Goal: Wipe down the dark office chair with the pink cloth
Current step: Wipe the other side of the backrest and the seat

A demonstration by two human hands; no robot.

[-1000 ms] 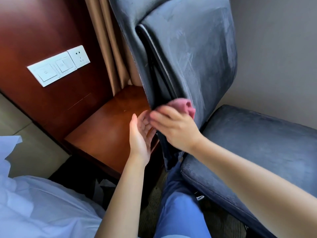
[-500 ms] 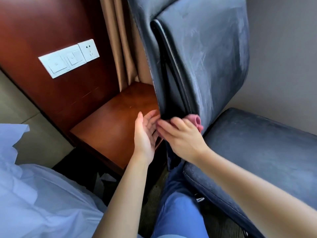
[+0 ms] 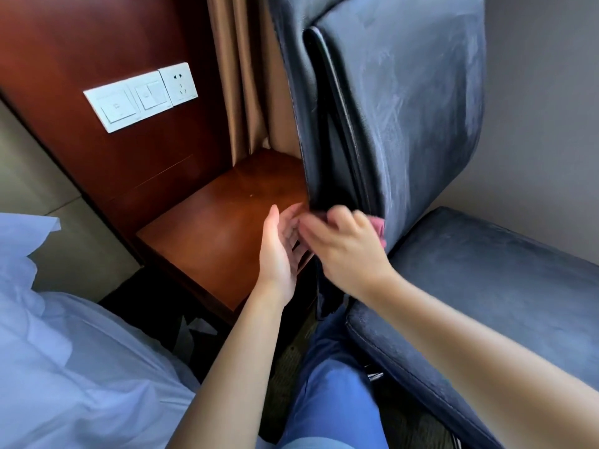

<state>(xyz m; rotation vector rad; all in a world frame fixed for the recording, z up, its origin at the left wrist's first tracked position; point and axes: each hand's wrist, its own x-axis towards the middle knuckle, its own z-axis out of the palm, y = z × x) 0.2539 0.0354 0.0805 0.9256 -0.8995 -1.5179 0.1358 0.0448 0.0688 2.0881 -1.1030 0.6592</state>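
Right hand (image 3: 348,254) pinching cloth (image 3: 378,225) vs lower edge of chair (image 3: 415,124) back, fingers curled round it; cloth mostly hidden behind hand. Left hand (image 3: 280,251) just beside, fingers straight, holding nothing. Back's long axis runs up, so likely next stroke goes upward w/ right hand. No containers seen

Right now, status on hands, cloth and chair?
Right hand grips pink cloth at chair backrest base. Left hand open beside it. Nothing blocking.
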